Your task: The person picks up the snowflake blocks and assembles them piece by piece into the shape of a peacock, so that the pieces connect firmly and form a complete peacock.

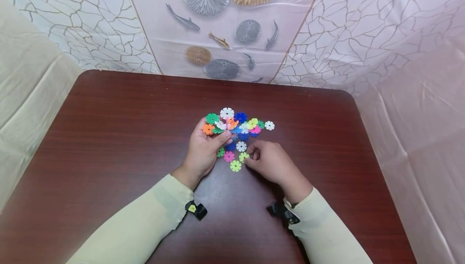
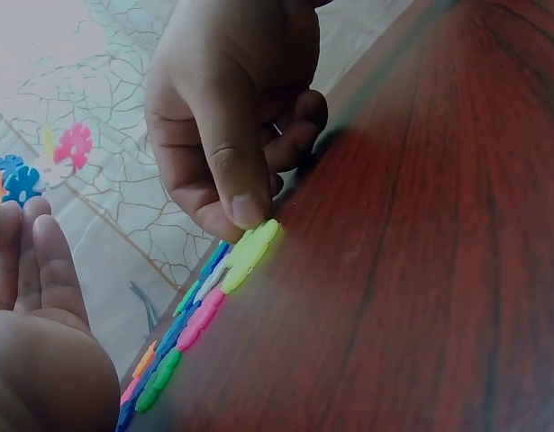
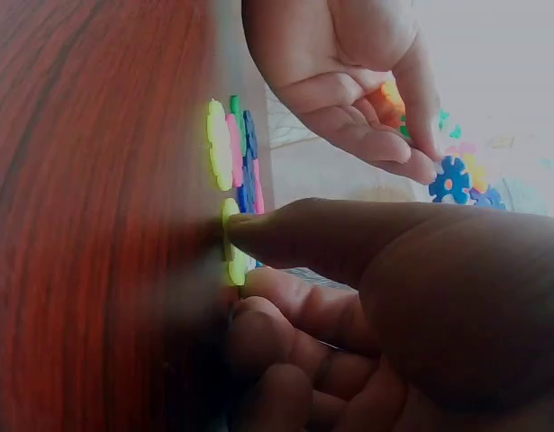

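My left hand (image 1: 201, 153) is raised over the table and grips a cluster of joined, notched plastic discs (image 1: 227, 113) in white, green, orange, blue and pink. In the right wrist view a blue disc (image 3: 449, 182) of that cluster shows by the left thumb tip. Lower down, my right hand (image 1: 272, 161) pinches a yellow-green disc (image 1: 244, 157) at the table surface, thumb on its face. Around it lie loose discs: another yellow-green disc (image 1: 235, 166), a pink disc (image 1: 229, 156), a white disc (image 1: 241, 146) and a green disc (image 1: 220, 152), partly behind the left hand.
The dark red-brown table (image 1: 127, 135) has rounded far corners. Behind it hangs a patterned cloth (image 1: 247, 54), with plain pale cloth (image 1: 410, 114) at the sides. Black straps with small devices (image 1: 196, 210) sit on both wrists.
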Demonstrator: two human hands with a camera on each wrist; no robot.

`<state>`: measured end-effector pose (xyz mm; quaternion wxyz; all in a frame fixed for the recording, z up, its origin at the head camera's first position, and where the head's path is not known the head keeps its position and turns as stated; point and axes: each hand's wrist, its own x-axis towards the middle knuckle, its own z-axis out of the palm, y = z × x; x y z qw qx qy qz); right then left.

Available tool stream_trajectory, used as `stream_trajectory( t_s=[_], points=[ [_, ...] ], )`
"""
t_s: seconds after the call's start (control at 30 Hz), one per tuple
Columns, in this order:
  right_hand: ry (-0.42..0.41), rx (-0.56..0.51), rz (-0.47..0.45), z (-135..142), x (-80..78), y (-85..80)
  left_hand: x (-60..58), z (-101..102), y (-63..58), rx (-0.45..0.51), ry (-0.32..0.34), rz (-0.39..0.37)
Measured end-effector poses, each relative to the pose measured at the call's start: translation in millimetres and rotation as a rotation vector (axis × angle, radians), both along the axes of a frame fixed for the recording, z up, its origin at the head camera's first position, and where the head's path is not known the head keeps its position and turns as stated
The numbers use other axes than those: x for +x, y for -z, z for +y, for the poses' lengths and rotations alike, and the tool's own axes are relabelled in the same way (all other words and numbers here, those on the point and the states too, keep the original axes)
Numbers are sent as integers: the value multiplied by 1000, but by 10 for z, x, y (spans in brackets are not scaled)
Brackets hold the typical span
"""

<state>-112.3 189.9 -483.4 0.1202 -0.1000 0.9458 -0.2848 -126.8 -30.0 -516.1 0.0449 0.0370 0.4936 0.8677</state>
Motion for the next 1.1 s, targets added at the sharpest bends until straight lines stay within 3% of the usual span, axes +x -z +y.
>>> stream_trajectory(
  t_s=[0.13,0.3,0.4,0.53,0.67,0.77,1.1],
  points=[
    [-33,-53,-81,64,-11,-23,1,11,-1,-14,-7,5],
    [-62,-206,-148,277,-43,-197,10,37,14,-128,-24,30],
    [37,-316,-56,429,-41,-370,14,47,21,-206,-30,62],
    [217,-548,130,527,-22,-528,22,43,25,-285,-28,89],
    [278,-742,151,469,-21,-551,28,28,33,-392,-33,94],
    [276,-771,124,403,-33,-511,32,22,36,-450,-35,90],
    [280,-767,124,375,-28,-431,53,46,-4,-496,3,123]
  ],
)
